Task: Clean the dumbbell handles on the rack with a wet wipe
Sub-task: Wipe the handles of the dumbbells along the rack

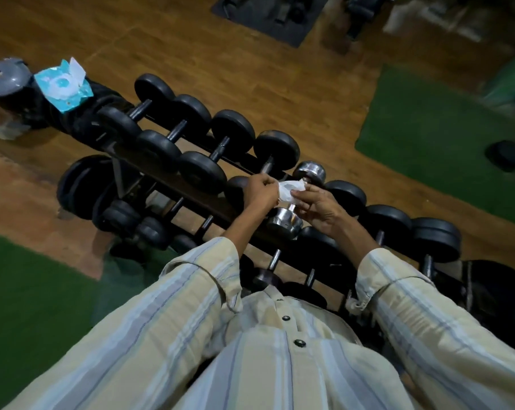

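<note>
A white wet wipe (290, 190) is held between both hands above the rack's top row. My left hand (260, 192) pinches its left edge, and my right hand (318, 207) pinches its right side with thumb and fingers. Right under the wipe lies a chrome dumbbell (284, 221), its handle mostly hidden by the wipe and my hands. Black dumbbells (218, 149) line the dark rack (173, 179) to the left and right (380, 235). The blue wipe pack (62, 85), one wipe sticking out, sits at the rack's far left end.
A lower rack row holds smaller dumbbells (272, 261). Black weight plates (85, 184) lean at the rack's left. Green mats (439, 137) lie on the wooden floor on both sides. A grey round object (2, 78) sits beside the wipe pack.
</note>
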{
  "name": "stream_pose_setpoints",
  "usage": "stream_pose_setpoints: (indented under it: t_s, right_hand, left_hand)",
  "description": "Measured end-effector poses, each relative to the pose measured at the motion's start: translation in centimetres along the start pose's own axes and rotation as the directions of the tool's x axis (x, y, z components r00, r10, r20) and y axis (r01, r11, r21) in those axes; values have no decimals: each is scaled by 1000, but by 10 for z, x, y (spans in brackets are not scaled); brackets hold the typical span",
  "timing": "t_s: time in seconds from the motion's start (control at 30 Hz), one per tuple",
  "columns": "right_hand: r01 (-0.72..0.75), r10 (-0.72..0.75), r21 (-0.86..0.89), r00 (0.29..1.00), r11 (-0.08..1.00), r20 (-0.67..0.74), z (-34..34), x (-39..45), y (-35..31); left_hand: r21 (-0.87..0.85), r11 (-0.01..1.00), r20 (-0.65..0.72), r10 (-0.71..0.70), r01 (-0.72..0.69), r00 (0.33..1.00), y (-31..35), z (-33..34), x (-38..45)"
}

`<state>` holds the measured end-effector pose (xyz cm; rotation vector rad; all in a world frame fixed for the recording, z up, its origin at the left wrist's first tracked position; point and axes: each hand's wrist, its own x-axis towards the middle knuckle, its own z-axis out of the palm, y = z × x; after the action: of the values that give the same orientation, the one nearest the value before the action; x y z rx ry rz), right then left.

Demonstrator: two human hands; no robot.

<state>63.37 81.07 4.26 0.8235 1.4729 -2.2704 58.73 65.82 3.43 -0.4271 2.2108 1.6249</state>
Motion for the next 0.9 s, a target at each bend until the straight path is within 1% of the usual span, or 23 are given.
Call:
stream_pose_setpoints:
  t_s: [0.07,0.13,0.23,0.33,0.43,0.5,0.57,0.63,0.67,0.7,0.77,0.83,0.9]
  right_hand:
    - [9,-11,-35,998,999,-56,-11,-9,7]
    - [35,-44,-75,991,997,-129,-23,-14,14]
    - [74,-83,-54,978,996,-190,-39,-15,20]
    - [79,-90,-65,978,995,-188,-49,-12,20]
    - [87,-110,-134,978,987,-174,-59,-8,12]
    - [98,-128,-180,978,979,-162,-69,-6,6]
    - [122,-149,-200,981,972,-127,-79,-6,-2]
    - [120,-139,-162,984,979,-111,-90,-3,-9]
    - [99,-111,-101,986,990,-120,-95,0,-11]
    - [69,-69,-1,989,998,-133,-98,1,-14]
    - [13,9,155,990,988,-140,-105,3,-16]
    - [-22,41,183,994,983,-104,-109,3,-13]
    - [-72,79,157,996,985,-34,-111,5,-8]
  left_hand:
    - [3,1000,-18,11,-11,1000,-6,11,-10]
    - [-38,999,12,7,-6,1000,-11,22,-20]
    - [-96,995,23,-27,29,999,-15,35,-31]
    - [-100,994,11,-52,53,999,-12,43,-31]
    - [-84,988,32,-131,133,991,-2,55,-29]
    - [-55,982,40,-180,182,983,8,67,-27]
    - [24,982,85,-186,185,979,20,80,-31]
    - [134,980,103,-160,146,982,26,91,-37]
    - [164,978,90,-141,125,986,25,97,-36]
    - [175,978,63,-123,110,990,23,100,-36]
    - [177,979,-7,-101,100,995,16,102,-34]
    - [178,979,-33,-94,99,995,12,101,-30]
    - [146,984,-38,-93,98,995,12,102,-28]
